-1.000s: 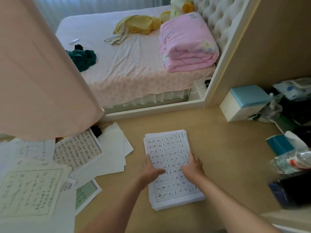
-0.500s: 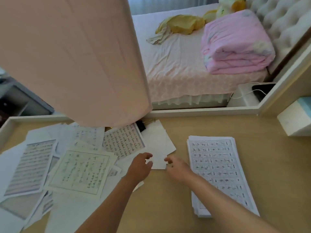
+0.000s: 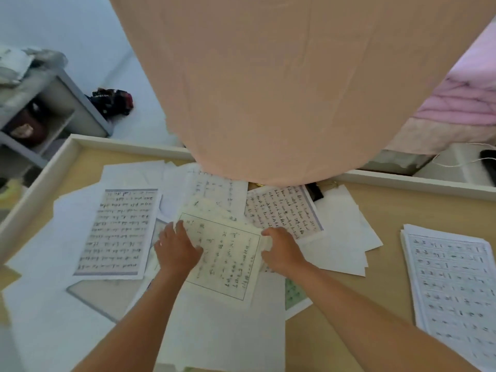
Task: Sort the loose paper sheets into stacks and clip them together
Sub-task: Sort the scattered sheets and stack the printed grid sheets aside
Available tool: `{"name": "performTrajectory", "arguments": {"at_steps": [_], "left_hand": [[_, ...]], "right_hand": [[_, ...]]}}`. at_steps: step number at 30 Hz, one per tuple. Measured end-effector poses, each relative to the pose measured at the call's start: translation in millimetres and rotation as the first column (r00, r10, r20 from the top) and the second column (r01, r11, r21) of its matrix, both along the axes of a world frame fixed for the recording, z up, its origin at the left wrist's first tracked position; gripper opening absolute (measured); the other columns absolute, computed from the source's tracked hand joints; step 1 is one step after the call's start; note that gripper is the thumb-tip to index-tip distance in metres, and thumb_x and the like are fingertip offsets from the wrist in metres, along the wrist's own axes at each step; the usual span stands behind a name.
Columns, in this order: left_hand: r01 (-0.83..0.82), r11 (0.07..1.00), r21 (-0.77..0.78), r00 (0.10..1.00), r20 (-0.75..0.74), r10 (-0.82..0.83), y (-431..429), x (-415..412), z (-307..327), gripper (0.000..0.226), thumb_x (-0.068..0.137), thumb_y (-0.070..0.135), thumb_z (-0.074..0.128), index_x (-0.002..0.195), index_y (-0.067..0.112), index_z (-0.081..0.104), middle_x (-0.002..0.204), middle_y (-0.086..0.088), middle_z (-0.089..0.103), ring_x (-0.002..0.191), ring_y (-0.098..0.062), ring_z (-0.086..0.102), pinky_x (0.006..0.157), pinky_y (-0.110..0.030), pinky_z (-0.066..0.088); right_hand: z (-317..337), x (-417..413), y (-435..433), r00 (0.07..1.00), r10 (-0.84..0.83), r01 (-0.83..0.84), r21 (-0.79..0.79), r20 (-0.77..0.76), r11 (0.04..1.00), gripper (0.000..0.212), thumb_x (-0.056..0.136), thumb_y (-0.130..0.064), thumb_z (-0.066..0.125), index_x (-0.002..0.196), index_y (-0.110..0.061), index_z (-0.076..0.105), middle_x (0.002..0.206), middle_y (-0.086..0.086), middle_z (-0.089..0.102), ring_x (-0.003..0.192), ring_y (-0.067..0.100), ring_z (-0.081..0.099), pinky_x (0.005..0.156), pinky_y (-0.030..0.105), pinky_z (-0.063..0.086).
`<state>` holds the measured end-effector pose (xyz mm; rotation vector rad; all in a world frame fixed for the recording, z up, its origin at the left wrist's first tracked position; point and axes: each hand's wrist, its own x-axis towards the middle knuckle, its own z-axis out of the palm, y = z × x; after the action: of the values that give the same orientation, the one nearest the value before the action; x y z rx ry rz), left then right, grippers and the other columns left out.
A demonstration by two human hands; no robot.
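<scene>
Loose paper sheets (image 3: pixel 115 232) lie scattered over the left and middle of the wooden desk (image 3: pixel 389 208). On top sits a cream sheet (image 3: pixel 228 253) with a ruled frame and handwriting. My left hand (image 3: pixel 175 249) rests on its left edge, fingers spread. My right hand (image 3: pixel 281 249) grips its right edge, fingers curled round it. A neat stack of printed practice sheets (image 3: pixel 451 285) lies at the right. A black binder clip (image 3: pixel 315 191) peeks out at the back of the pile.
A large peach cloth (image 3: pixel 281 84) hangs over the back of the desk and hides part of the pile. A raised white rim (image 3: pixel 37 183) borders the desk. A grey shelf (image 3: pixel 45 114) stands at the left, a pink quilt (image 3: pixel 461 100) at the right.
My head has turned left, so the sorted stack slid to the right edge. Both hands moved left from the blank sheets onto the cream handwritten sheet.
</scene>
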<state>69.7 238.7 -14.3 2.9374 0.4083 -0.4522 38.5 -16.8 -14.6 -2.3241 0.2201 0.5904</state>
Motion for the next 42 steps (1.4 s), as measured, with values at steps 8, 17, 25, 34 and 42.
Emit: {"name": "performTrajectory", "arguments": {"at_steps": [8,17,25,34,42], "left_hand": [[-0.272,0.903,-0.332,0.957,-0.19,0.218,72.7,6.5,-21.2,0.104,0.066,0.037,0.089,0.146,0.013,0.028,0.143,-0.015,0.032,0.13,-0.035,0.04,0.103,-0.048,0.042],[-0.07,0.814,-0.577,0.997,-0.034,0.062,101.6,26.6,-4.3,0.01,0.089,0.026,0.069,0.08,0.031,0.066,0.08,0.008,0.069,0.072,-0.015,0.061,0.064,-0.029,0.047],[-0.047,0.659,-0.75,0.98,0.093,0.176,65.4,49.0,10.1,0.02,0.082,0.036,0.077,0.086,0.023,0.063,0.082,0.005,0.068,0.069,-0.011,0.06,0.061,-0.026,0.05],[-0.122,0.915,-0.385,0.992,-0.061,0.107,40.1,98.0,-24.8,0.098,0.081,0.04,0.075,0.153,0.009,0.016,0.155,-0.014,0.025,0.144,-0.034,0.019,0.111,-0.055,0.03],[-0.105,0.779,-0.618,0.991,-0.131,0.029,33.1,123.4,-19.2,0.024,0.093,0.028,0.064,0.103,0.006,0.063,0.095,-0.007,0.067,0.087,-0.028,0.063,0.073,-0.035,0.046]], "right_hand": [[-19.3,44.5,80.5,0.952,0.263,-0.306,-0.453,-0.155,0.838,0.13,0.06,-0.056,0.085,0.154,-0.029,0.0,0.153,0.01,0.018,0.142,0.032,0.02,0.108,0.055,0.034],[-14.5,56.2,82.4,0.985,0.16,-0.134,-0.287,0.07,0.948,0.118,0.064,-0.056,0.084,0.153,-0.028,0.012,0.153,0.004,0.028,0.14,0.026,0.031,0.115,0.048,0.028],[-6.6,55.5,54.1,0.945,-0.193,0.241,0.163,-0.264,0.957,0.045,0.076,-0.021,0.084,0.118,-0.023,0.067,0.11,-0.005,0.072,0.098,0.013,0.068,0.088,0.034,0.057],[-20.6,27.8,-11.9,0.818,-0.572,0.568,-0.072,-0.06,0.82,0.025,0.09,-0.021,0.069,0.114,-0.013,0.066,0.108,0.004,0.068,0.096,0.025,0.063,0.089,0.041,0.054],[-24.4,7.2,-14.0,0.857,-0.494,0.503,0.035,-0.147,0.864,0.023,0.092,-0.014,0.065,0.115,-0.018,0.061,0.102,-0.003,0.064,0.084,0.008,0.058,0.068,0.022,0.045]]}}
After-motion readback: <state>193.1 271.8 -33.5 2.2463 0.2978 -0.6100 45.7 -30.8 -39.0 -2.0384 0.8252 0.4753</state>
